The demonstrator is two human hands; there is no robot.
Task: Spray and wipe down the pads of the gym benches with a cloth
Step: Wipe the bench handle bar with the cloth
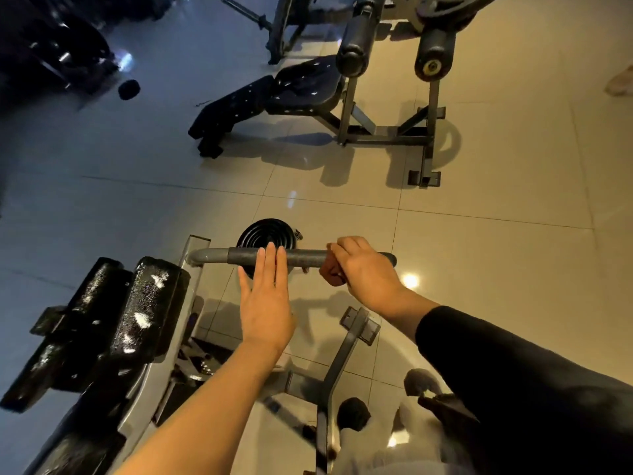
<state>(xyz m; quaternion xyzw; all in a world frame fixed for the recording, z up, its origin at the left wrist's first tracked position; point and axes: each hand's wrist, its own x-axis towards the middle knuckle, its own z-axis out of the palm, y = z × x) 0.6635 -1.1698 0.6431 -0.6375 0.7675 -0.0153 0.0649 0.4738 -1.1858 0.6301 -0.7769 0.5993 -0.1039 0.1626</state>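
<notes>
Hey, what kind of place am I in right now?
Most likely a gym: an adjustable padded bench with roller pads stands on the tiled floor, and a stack of weight plates sits behind a machine's handle bar.

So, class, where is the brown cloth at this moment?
In the head view, right of centre, the brown cloth is bunched in the right hand against the grey foam-covered handle bar, right of the flat left hand.

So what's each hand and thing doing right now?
left hand: open, straight fingers resting on the handle bar
right hand: gripping the brown cloth against the bar
brown cloth: bunched, pressed on the bar
handle bar: level, being wiped
near pad: wet with spray droplets
far bench: flecked white, untouched
</notes>
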